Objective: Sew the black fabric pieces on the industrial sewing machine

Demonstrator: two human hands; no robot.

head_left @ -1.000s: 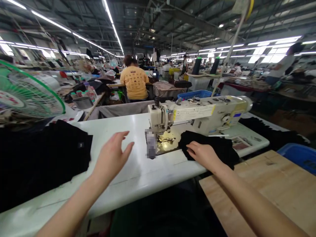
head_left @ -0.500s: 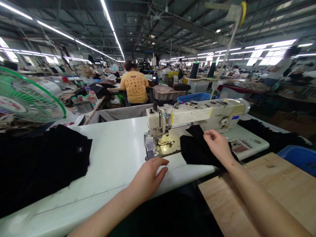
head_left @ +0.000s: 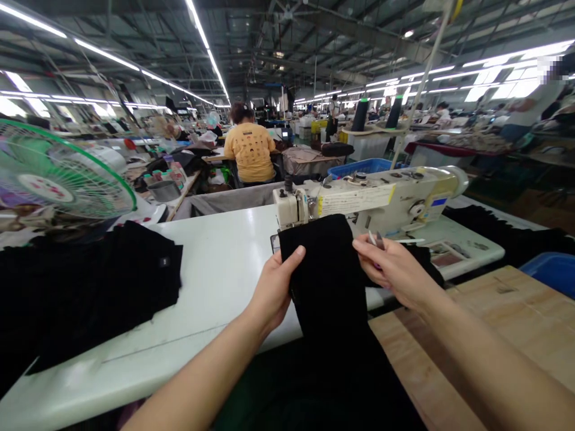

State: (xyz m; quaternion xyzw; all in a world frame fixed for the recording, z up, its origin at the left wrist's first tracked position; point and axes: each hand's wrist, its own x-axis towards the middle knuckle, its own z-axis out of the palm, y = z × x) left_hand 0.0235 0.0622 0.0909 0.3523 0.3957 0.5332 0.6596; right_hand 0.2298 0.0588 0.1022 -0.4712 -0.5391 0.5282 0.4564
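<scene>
A long piece of black fabric is held up in front of the cream sewing machine on the white table. My left hand grips its left edge, thumb on top. My right hand pinches its right edge near the machine. The fabric hangs down toward my lap. More black fabric lies behind my right hand under the machine's arm.
A pile of black garments covers the table's left side. A green fan stands at the far left. A wooden board and a blue bin are at right. A person in a yellow shirt sits ahead, back turned.
My left hand moved right from the bare table and took hold of the black fabric. My right hand lifted the fabric off the machine bed; both hands now hold it up.
</scene>
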